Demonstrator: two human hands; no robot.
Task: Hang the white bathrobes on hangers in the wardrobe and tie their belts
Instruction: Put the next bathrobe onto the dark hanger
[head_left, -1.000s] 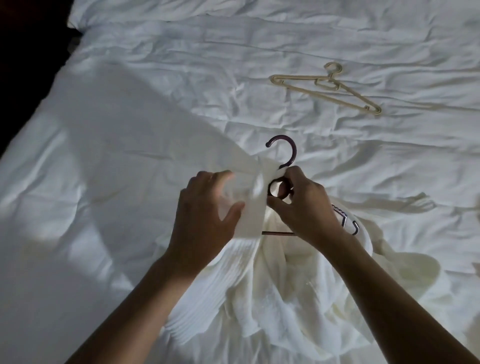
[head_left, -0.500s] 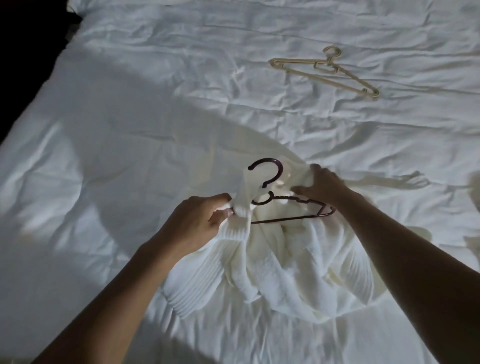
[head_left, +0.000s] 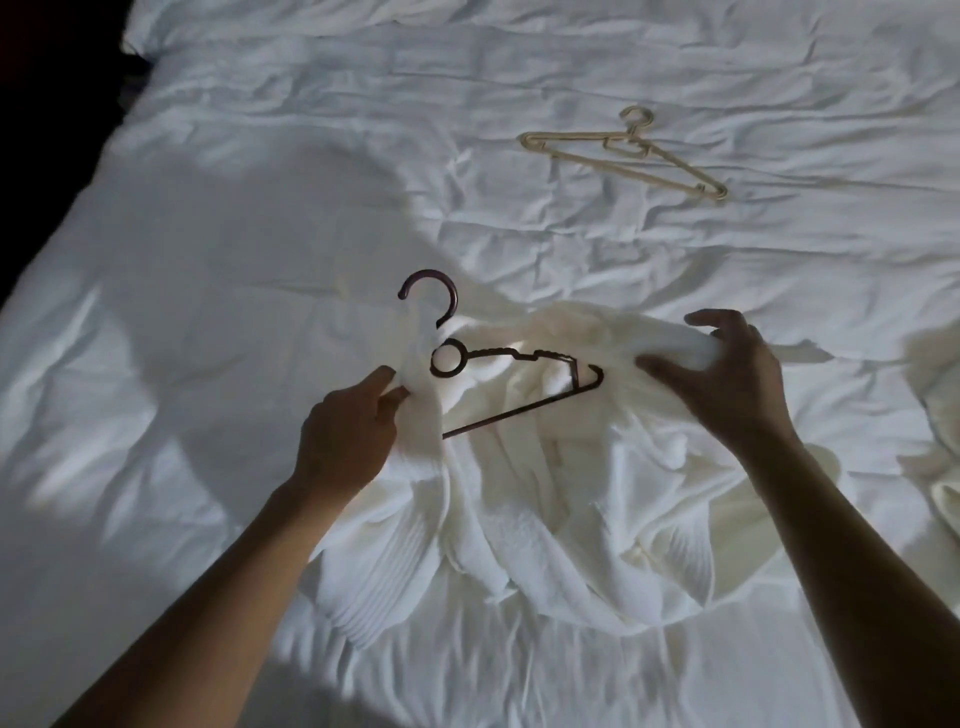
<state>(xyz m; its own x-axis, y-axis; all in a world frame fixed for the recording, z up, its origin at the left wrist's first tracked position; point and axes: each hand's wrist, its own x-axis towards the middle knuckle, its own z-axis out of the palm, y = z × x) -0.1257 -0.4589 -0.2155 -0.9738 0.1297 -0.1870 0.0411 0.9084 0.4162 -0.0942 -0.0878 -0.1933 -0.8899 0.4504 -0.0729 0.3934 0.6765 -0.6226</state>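
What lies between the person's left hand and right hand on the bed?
In the head view, the dark hanger and the bunched white bathrobe lie between the left hand and the right hand.

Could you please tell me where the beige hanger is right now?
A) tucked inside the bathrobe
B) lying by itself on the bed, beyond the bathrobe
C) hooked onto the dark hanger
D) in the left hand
B: the beige hanger lies alone on the bed, apart from the bathrobe that the left hand and right hand grip.
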